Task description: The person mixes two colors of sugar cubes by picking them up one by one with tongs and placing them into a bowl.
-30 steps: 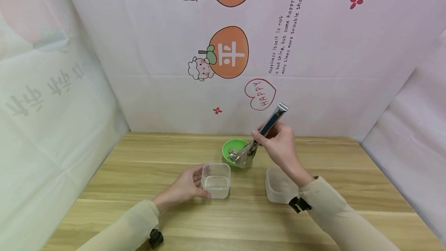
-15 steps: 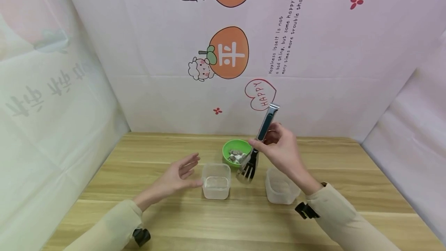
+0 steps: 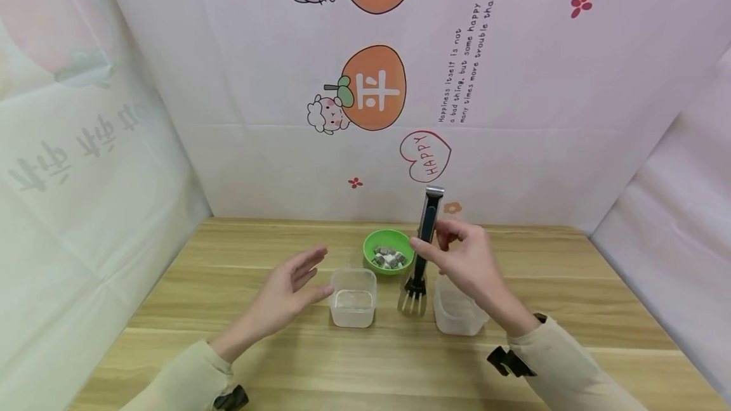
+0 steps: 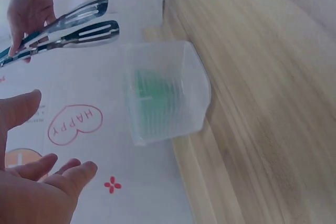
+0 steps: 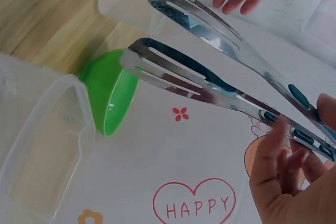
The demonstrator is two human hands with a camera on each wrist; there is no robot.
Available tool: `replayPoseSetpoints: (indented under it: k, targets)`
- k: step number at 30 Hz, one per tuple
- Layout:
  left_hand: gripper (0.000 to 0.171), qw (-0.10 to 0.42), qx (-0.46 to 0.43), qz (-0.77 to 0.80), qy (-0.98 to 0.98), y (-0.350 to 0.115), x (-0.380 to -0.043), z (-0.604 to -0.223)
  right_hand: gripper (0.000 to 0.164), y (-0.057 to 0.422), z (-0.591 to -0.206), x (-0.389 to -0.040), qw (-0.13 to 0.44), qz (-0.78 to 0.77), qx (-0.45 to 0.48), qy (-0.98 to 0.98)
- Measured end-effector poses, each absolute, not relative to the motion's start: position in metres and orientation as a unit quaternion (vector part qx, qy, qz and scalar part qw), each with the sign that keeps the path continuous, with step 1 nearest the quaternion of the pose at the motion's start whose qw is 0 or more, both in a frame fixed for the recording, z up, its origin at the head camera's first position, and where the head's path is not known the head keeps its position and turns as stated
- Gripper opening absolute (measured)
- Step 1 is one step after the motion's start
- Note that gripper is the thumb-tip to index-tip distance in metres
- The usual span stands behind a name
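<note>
My right hand (image 3: 465, 259) holds a pair of metal tongs (image 3: 428, 221) with dark teal grips, thumb on one arm and fingers on the other. Slotted ends point down, spread apart in the right wrist view, between two clear plastic containers. The left container (image 3: 353, 309) stands beside my left hand (image 3: 285, 287), whose fingers are extended and whose thumb tip is close to its wall. Partly behind my right wrist stands the right container (image 3: 457, 309). Behind them a green bowl (image 3: 371, 243) holds several small grey and white pieces (image 3: 389, 259). Nothing sits between the tong ends.
All of it stands on a wood-grain table (image 3: 365, 373). A white printed cloth (image 3: 257, 163) rises behind the table's back edge, with more white cloth on both sides. Each wrist wears a black strap device (image 3: 508, 361).
My left hand has let go of the left container and drawn back to the left. The tongs have swung from over the bowl to upright, in front and to the right of it.
</note>
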State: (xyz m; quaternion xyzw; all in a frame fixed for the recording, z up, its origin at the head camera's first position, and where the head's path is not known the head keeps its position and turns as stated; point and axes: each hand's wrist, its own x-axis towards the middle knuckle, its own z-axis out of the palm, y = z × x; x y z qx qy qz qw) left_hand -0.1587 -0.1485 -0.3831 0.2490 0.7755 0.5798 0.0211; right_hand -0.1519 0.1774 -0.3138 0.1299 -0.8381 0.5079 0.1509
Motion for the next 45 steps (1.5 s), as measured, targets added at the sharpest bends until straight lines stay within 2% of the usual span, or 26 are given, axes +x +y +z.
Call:
replayPoseSetpoints:
  k: [8, 13, 19, 25, 29, 33, 38, 40, 43, 45]
  targets:
    - [0.064, 0.002, 0.249, 0.583, 0.773, -0.139, -0.140, -0.379, 0.022, 0.177, -0.306, -0.140, 0.094, 0.544, 0.130, -0.823]
    - [0.062, -0.009, 0.261, 0.585, 0.768, -0.136, -0.130, -0.378, 0.031, 0.178, -0.302, -0.131, 0.045, 0.583, 0.142, -0.798]
    - [0.065, -0.034, 0.278, 0.590, 0.757, -0.135, -0.127, -0.376, 0.028, 0.186, -0.301, -0.123, 0.030, 0.586, 0.173, -0.791]
    - [0.075, -0.043, 0.269, 0.599, 0.753, -0.137, -0.128, -0.369, 0.040, 0.200, -0.305, -0.118, 0.025, 0.570, 0.262, -0.778]
    - [0.084, -0.042, 0.256, 0.610, 0.749, -0.139, -0.127, -0.362, 0.044, 0.205, -0.307, -0.117, -0.003, 0.586, 0.310, -0.748]
    - [0.086, -0.037, 0.253, 0.617, 0.745, -0.140, -0.125, -0.359, 0.052, 0.210, -0.308, -0.116, -0.044, 0.597, 0.311, -0.738]
    - [0.086, -0.035, 0.256, 0.625, 0.737, -0.140, -0.123, -0.360, 0.069, 0.216, -0.312, -0.118, -0.094, 0.584, 0.307, -0.746]
    - [0.085, -0.036, 0.256, 0.628, 0.734, -0.140, -0.123, -0.359, 0.059, 0.219, -0.315, -0.118, -0.110, 0.583, 0.303, -0.746]
    - [0.085, -0.036, 0.256, 0.629, 0.733, -0.140, -0.122, -0.358, 0.034, 0.222, -0.321, -0.115, -0.119, 0.581, 0.284, -0.753]
    - [0.083, -0.036, 0.257, 0.628, 0.734, -0.140, -0.123, -0.359, 0.027, 0.224, -0.325, -0.113, -0.119, 0.579, 0.266, -0.762]
